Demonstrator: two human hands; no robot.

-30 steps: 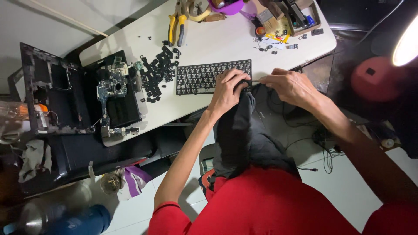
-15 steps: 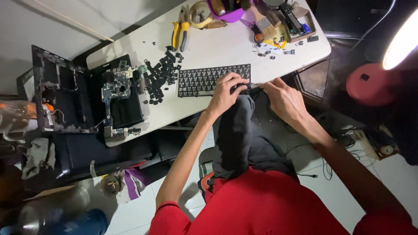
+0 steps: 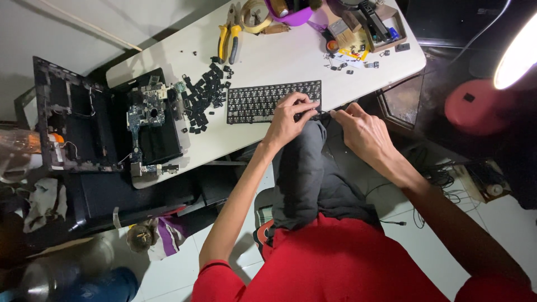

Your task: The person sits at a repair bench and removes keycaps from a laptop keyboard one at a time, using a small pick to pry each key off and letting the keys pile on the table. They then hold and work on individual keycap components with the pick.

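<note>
At the near bench (image 3: 268,53) edge we pinch the stripped black keyboard's (image 3: 263,102) right end with the left hand (image 3: 288,114), the right hand (image 3: 358,128) gripping a thin tool, apparently prying keycaps, which demands steady, light leverage.

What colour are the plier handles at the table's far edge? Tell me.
Yellow, with the pliers lying on the white table; head view.

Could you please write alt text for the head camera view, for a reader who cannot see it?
Both hands, left hand and right hand, work at the corner of a stripped laptop keyboard on a white table. Loose black keycaps and an opened laptop lie left; yellow-handled pliers sit above.
</note>
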